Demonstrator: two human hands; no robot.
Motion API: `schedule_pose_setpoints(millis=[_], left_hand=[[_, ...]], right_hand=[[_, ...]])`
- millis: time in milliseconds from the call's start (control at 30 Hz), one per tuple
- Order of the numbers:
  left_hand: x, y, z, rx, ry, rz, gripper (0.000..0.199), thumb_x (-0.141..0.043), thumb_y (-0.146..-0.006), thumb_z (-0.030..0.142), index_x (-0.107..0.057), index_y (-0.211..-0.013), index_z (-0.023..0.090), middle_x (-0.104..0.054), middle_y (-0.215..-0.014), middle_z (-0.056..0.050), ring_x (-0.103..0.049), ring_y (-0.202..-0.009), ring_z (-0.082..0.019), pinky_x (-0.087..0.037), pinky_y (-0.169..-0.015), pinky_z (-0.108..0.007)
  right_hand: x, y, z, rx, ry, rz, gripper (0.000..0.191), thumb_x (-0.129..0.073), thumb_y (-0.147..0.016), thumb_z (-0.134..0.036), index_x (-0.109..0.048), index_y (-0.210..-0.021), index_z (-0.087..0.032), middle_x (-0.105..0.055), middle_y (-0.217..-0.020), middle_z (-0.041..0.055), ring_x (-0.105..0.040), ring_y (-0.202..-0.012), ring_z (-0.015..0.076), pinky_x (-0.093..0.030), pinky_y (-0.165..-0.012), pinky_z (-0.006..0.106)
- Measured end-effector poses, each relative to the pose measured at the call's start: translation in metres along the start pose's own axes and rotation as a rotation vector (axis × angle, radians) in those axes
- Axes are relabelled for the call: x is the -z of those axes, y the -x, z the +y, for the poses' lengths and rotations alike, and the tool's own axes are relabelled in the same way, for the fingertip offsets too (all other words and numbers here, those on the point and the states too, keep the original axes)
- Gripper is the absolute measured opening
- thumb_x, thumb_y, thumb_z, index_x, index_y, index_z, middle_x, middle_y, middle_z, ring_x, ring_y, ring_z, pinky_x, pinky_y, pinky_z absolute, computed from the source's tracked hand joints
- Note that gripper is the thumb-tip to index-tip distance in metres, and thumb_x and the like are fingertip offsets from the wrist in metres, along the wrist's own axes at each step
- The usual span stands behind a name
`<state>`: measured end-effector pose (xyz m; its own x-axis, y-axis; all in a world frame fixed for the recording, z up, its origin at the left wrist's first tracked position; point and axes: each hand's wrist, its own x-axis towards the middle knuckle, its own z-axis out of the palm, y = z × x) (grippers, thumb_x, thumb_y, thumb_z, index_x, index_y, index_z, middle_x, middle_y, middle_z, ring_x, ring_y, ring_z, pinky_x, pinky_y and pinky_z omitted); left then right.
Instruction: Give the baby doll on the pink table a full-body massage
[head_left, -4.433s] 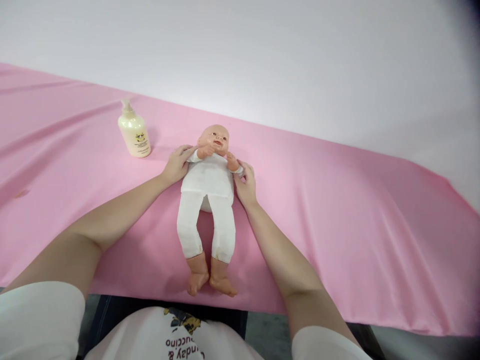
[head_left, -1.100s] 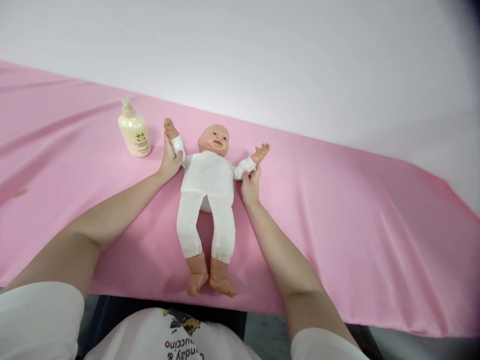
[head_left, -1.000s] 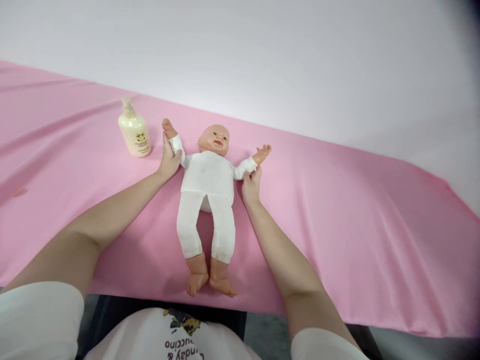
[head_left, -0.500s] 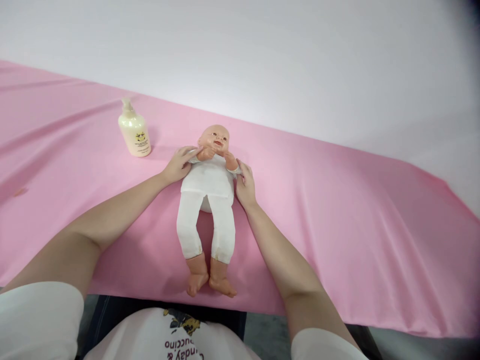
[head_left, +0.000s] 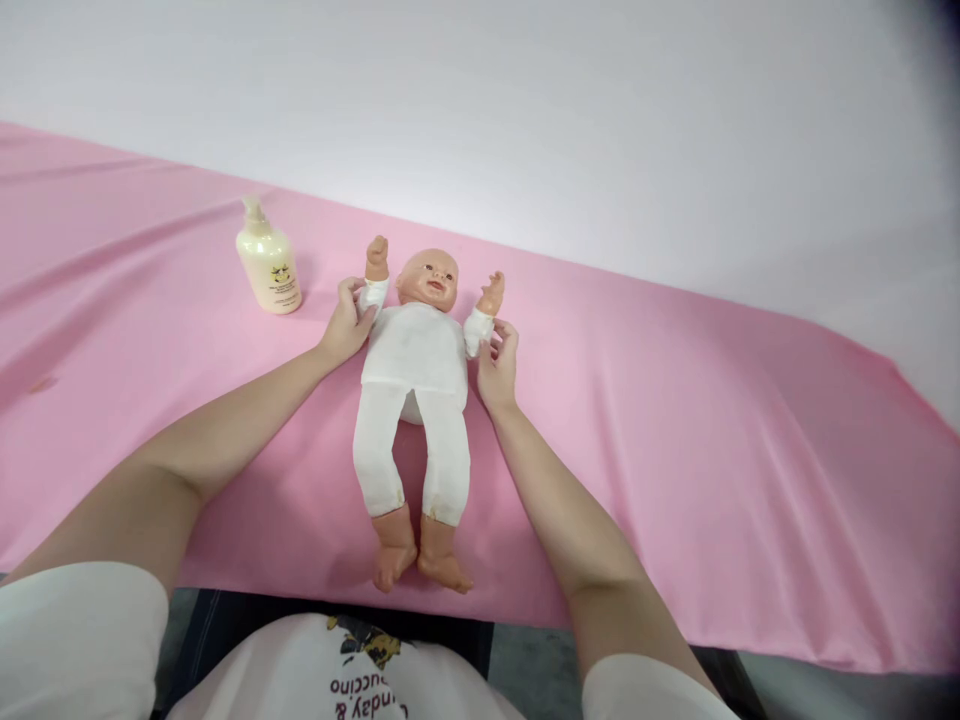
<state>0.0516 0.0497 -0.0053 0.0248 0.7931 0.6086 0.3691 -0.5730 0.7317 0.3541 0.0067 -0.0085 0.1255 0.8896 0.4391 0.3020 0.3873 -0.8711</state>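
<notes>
A baby doll (head_left: 415,345) with a white cloth body and bare plastic head, hands and feet lies on its back, feet toward me. Its arms are raised out to either side of its head. My left hand (head_left: 349,322) is closed around the doll's arm on the left, thumb on the near side and fingers behind. On the other side, my right hand (head_left: 498,366) grips the doll's other arm near the elbow, its fingers partly hidden behind the sleeve.
A cream pump bottle (head_left: 268,262) with a printed label stands upright to the left of the doll. Pink cloth (head_left: 660,480) with soft folds covers the table. A white wall (head_left: 525,110) rises behind it, and the table's front edge runs close to my body.
The doll's arms, earlier folded over its chest below the chin, have swung outward and up beside the head. Both my hands moved slightly with them.
</notes>
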Motion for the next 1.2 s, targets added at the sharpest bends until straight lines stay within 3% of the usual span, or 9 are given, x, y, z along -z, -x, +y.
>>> schedule_pose_setpoints(millis=[100,200,367,600,733,867,1067,1200], left_hand=[[0.002,-0.001,-0.002,0.104,0.024,0.024,0.05,-0.062,-0.094,0.05,-0.039,-0.131,0.024,-0.055,-0.125,-0.013,-0.061,-0.111,-0.026,-0.053,-0.096,-0.043],[0.004,-0.003,-0.002,0.145,-0.04,0.026,0.045,-0.061,-0.092,0.038,-0.045,-0.131,0.022,-0.052,-0.134,-0.015,-0.056,-0.12,-0.026,-0.05,-0.103,-0.043],[0.007,-0.004,0.0,0.123,-0.235,0.034,0.038,-0.061,-0.087,0.027,-0.054,-0.123,0.019,-0.054,-0.131,-0.015,-0.048,-0.13,-0.031,-0.036,-0.117,-0.049],[0.005,-0.005,0.003,0.154,-0.296,0.024,0.031,-0.061,-0.085,0.026,-0.055,-0.116,0.019,-0.059,-0.121,-0.013,-0.054,-0.117,-0.03,-0.04,-0.108,-0.048],[0.004,-0.002,0.005,0.207,-0.281,0.069,0.03,-0.062,-0.085,0.027,-0.053,-0.114,0.021,-0.061,-0.114,-0.009,-0.056,-0.107,-0.028,-0.044,-0.1,-0.045],[0.003,-0.001,0.011,0.178,-0.35,0.045,0.024,-0.058,-0.089,0.025,-0.056,-0.113,0.022,-0.063,-0.117,-0.01,-0.057,-0.107,-0.028,-0.042,-0.105,-0.05],[0.003,-0.002,0.015,0.253,-0.428,-0.002,0.027,-0.056,-0.093,0.03,-0.062,-0.117,0.022,-0.065,-0.13,-0.014,-0.054,-0.125,-0.034,-0.037,-0.113,-0.056],[0.005,-0.002,0.016,0.301,-0.475,-0.037,0.034,-0.055,-0.093,0.034,-0.064,-0.123,0.022,-0.066,-0.133,-0.015,-0.056,-0.125,-0.037,-0.038,-0.113,-0.059]], right_hand=[[0.002,-0.002,0.005,-0.014,0.054,-0.083,0.065,-0.05,-0.096,-0.064,-0.039,-0.15,-0.029,-0.044,-0.158,0.0135,-0.052,-0.139,0.0276,-0.05,-0.111,0.049],[0.003,-0.003,0.012,-0.01,0.133,-0.131,0.07,-0.048,-0.097,-0.061,-0.031,-0.158,-0.03,-0.037,-0.163,0.0128,-0.041,-0.15,0.0279,-0.039,-0.122,0.054],[0.001,-0.003,0.019,0.05,0.251,-0.097,0.067,-0.044,-0.099,-0.054,-0.028,-0.159,-0.028,-0.022,-0.165,0.0134,-0.025,-0.157,0.029,-0.027,-0.128,0.058],[0.001,-0.003,0.015,0.075,0.176,-0.067,0.049,-0.049,-0.098,-0.046,-0.042,-0.142,-0.025,-0.047,-0.142,0.0145,-0.051,-0.134,0.0282,-0.045,-0.116,0.054],[0.004,-0.003,0.014,0.05,0.202,-0.12,0.048,-0.049,-0.098,-0.047,-0.044,-0.141,-0.026,-0.049,-0.146,0.0142,-0.05,-0.137,0.0292,-0.041,-0.119,0.056],[0.005,-0.004,0.016,0.02,0.234,-0.136,0.053,-0.049,-0.098,-0.048,-0.045,-0.145,-0.025,-0.049,-0.151,0.0148,-0.046,-0.143,0.0297,-0.038,-0.121,0.057],[0.005,-0.005,0.02,-0.013,0.278,-0.154,0.057,-0.049,-0.098,-0.048,-0.047,-0.15,-0.024,-0.056,-0.143,0.0166,-0.054,-0.131,0.0315,-0.044,-0.115,0.058],[0.004,-0.006,0.022,-0.043,0.273,-0.147,0.057,-0.052,-0.096,-0.049,-0.05,-0.149,-0.026,-0.059,-0.138,0.0153,-0.057,-0.126,0.0307,-0.044,-0.114,0.058]])
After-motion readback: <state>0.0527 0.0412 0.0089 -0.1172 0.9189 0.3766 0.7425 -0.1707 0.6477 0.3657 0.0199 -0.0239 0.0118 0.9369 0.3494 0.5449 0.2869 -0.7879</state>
